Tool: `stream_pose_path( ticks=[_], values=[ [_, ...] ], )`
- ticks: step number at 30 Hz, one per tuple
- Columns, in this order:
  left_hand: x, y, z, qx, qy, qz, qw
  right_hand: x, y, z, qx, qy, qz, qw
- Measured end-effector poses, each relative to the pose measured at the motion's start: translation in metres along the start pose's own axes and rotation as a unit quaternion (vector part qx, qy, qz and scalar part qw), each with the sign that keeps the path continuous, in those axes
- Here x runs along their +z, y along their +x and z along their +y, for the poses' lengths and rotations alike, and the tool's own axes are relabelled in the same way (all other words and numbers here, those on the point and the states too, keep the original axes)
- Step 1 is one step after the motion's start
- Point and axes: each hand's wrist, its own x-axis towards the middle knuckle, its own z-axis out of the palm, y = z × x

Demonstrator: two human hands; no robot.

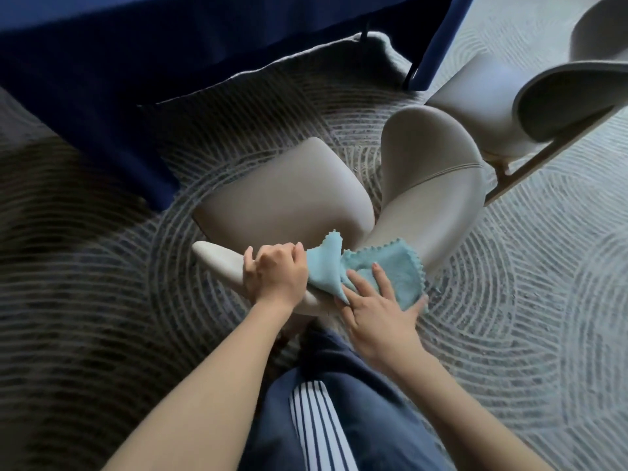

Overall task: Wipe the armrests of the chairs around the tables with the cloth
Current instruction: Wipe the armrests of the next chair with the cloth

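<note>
One scalloped, fluffy cloth (396, 266) under right hand (377, 312) drapes smooth rounded armrest (217, 257).

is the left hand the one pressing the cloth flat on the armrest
No, the right hand lies flat on the cloth; the left hand curls round the armrest.

We see a grey arc-patterned carpet (509, 300), a navy tablecloth (102, 79) draped onto its far-left part, and blue striped trousers (339, 419) at its near edge.

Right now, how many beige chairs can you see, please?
2: the beige upholstered chair at centre, another chair upper right; a grey shape at the top-right corner may be a third.
</note>
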Motion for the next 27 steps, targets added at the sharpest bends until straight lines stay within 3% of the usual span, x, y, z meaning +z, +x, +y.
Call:
stream_pose_path(
  ticks=[6,11,13,19,23,27],
  values=[
    [-0.001,-0.002,0.002,-0.013,0.029,-0.011,0.999,0.017,0.001,-0.003,-0.023,0.043,0.028,0.998],
    [0.001,0.0,0.005,-0.024,0.048,0.003,0.999,0.02,-0.002,0.015,-0.101,0.068,0.087,0.989],
    [0.004,-0.001,0.009,-0.026,0.054,0.026,0.998,0.015,-0.008,0.029,-0.129,0.04,0.153,0.979],
    [0.011,-0.008,0.037,-0.042,0.013,0.06,0.997,-0.013,-0.003,0.1,-0.238,-0.101,0.207,0.944],
    [0.027,-0.015,0.089,-0.035,-0.032,0.054,0.997,-0.042,0.022,0.157,-0.342,-0.147,0.179,0.911],
    [0.042,-0.02,0.128,-0.032,-0.053,0.054,0.997,-0.068,0.058,0.202,-0.38,-0.172,0.19,0.889]
  ],
)
